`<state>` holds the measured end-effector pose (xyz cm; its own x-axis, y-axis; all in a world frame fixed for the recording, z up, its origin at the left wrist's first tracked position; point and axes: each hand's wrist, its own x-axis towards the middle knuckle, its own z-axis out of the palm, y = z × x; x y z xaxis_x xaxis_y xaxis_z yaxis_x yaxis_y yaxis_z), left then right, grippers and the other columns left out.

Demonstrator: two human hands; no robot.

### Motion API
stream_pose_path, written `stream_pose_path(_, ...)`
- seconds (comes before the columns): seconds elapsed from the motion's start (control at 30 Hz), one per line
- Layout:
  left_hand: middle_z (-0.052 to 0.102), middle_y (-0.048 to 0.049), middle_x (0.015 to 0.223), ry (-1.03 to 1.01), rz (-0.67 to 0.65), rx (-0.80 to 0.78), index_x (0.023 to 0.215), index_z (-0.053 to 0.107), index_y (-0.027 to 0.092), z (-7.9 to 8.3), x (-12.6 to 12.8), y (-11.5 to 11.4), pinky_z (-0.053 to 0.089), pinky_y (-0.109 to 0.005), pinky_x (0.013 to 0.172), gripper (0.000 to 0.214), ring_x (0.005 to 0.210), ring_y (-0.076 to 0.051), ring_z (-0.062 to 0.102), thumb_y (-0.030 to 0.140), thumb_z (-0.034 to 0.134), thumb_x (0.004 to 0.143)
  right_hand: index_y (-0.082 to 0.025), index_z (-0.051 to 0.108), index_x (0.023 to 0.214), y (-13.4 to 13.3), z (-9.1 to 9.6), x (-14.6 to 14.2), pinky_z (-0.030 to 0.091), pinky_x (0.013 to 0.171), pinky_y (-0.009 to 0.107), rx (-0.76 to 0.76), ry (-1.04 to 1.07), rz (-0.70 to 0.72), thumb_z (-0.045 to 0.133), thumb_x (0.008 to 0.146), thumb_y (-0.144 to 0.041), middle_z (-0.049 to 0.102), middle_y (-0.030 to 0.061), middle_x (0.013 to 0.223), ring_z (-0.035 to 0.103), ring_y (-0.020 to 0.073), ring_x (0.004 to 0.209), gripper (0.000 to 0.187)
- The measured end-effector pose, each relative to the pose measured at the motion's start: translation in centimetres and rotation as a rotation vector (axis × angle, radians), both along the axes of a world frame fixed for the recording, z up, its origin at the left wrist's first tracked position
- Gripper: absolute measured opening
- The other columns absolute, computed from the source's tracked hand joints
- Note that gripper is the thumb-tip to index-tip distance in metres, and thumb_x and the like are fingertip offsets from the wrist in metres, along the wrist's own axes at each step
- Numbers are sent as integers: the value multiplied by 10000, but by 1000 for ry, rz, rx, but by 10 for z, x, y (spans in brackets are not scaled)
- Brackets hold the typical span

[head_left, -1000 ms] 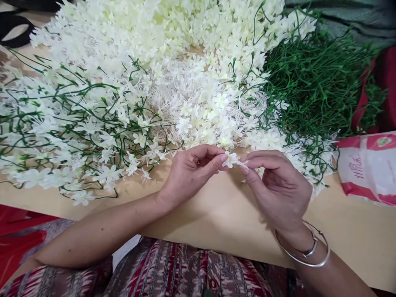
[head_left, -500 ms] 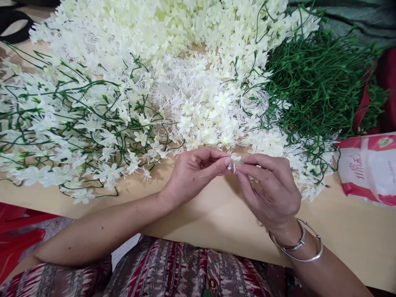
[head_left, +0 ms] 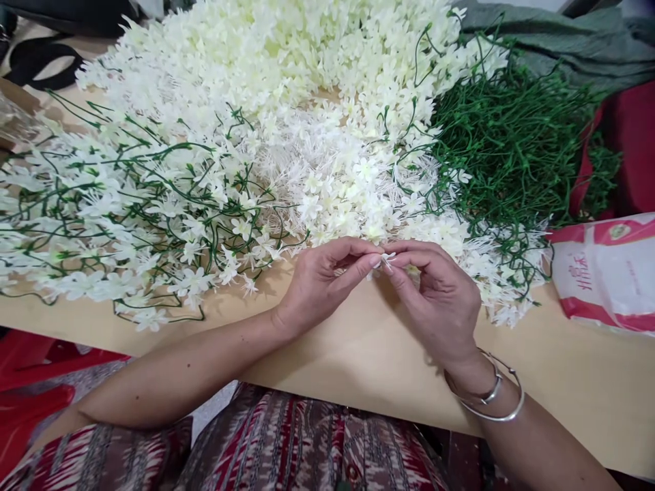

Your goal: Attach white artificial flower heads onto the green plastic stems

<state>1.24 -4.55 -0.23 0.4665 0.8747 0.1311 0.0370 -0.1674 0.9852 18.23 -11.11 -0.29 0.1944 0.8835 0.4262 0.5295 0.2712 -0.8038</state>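
Note:
My left hand (head_left: 322, 283) and my right hand (head_left: 434, 300) meet fingertip to fingertip over the wooden table (head_left: 368, 354). Both pinch one small white artificial flower (head_left: 387, 258) between thumb and forefinger. Just beyond them lies a heap of loose white flower heads and spiky white stamens (head_left: 332, 177). Two silver bangles (head_left: 494, 399) sit on my right wrist.
Finished sprays of white flowers on green stems (head_left: 127, 204) spread over the left. A pile of bare green stems (head_left: 512, 143) lies at the right. A red and white plastic bag (head_left: 608, 273) sits at the right edge. Patterned red cloth (head_left: 307, 450) covers my lap.
My hands have closed together, the right one sliding left, so the flower is now almost hidden between the fingertips. The view has shifted slightly.

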Motion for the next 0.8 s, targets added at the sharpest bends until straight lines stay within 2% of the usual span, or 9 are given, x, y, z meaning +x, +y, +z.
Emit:
stream_pose_path(0.1, 843, -47, 1007, -3, -3, 48, 1032, 794, 220, -3, -1, 0, 636, -268, 823, 185, 899, -152, 785, 384, 712, 1006, -262, 727, 945, 0, 1, 0, 657, 865, 451, 17, -35, -12, 716, 939, -147, 806, 53, 1007, 782, 241, 970, 116)
stream_pose_path(0.3, 848, -54, 974, 92, -36, 273, 1057, 795, 223, -6, -8, 4, 644, -256, 796, 166, 851, -150, 802, 358, 706, 1017, -252, 720, 926, 1, 0, -2, 648, 846, 403, -3, 20, -2, 685, 950, -145, 791, 41, 967, 770, 209, 931, 116)
stream_pose_path(0.5, 850, -45, 969, 77, -27, 472, 1072, 766, 211, -5, -7, 5, 647, -206, 780, 88, 854, -132, 818, 247, 719, 1007, -269, 742, 1028, 2, -1, 5, 641, 795, 365, 23, 22, 2, 699, 934, -117, 787, 24, 943, 765, 203, 892, 184)
stream_pose_path(0.63, 852, -58, 994, 67, -45, 481, 1059, 756, 205, -3, -7, 6, 669, -226, 837, 70, 896, -145, 828, 224, 729, 997, -273, 748, 966, 6, 2, 8, 637, 766, 352, 84, -69, 35, 688, 936, -87, 773, 23, 921, 759, 196, 873, 197)
stream_pose_path(0.8, 849, -73, 1029, 59, -56, 410, 1078, 742, 193, -2, -8, 5, 672, -235, 883, 91, 949, -153, 830, 181, 720, 991, -248, 713, 988, 12, 5, 6, 650, 832, 362, 96, -75, 52, 690, 936, -60, 787, 51, 1002, 773, 193, 951, 196)
